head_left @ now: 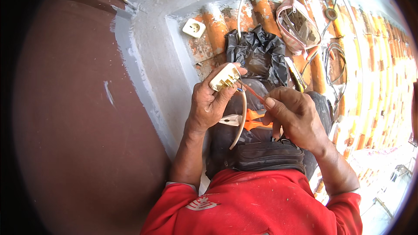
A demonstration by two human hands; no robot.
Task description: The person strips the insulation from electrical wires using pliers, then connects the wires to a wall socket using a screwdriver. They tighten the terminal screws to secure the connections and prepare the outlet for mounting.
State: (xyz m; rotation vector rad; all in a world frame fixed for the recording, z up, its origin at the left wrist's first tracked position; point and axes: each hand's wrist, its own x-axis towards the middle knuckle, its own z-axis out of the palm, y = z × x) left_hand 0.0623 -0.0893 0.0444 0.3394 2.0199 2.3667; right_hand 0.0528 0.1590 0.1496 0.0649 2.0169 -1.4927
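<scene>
My left hand (pixel 208 103) is closed around a white socket body (pixel 225 77), its brass terminals facing up. A pale cable (pixel 242 124) runs from the socket down over my lap, with a bit of blue wire showing at its upper end. In my right hand (pixel 294 115) is a slim screwdriver with a reddish shaft (pixel 252 91), its tip at the terminals. Its handle is hidden in my fingers. Orange-handled pliers (pixel 251 119) lie across my lap beneath the cable.
A white socket cover (pixel 194 28) rests on the roof tiles (pixel 264 13). Beyond my knees are a black plastic bag (pixel 257 54) and a pink pouch (pixel 300 26). A yellow-black cutter (pixel 297 77) lies beside coiled black wire (pixel 336 63). A brown wall (pixel 82 117) stands at left.
</scene>
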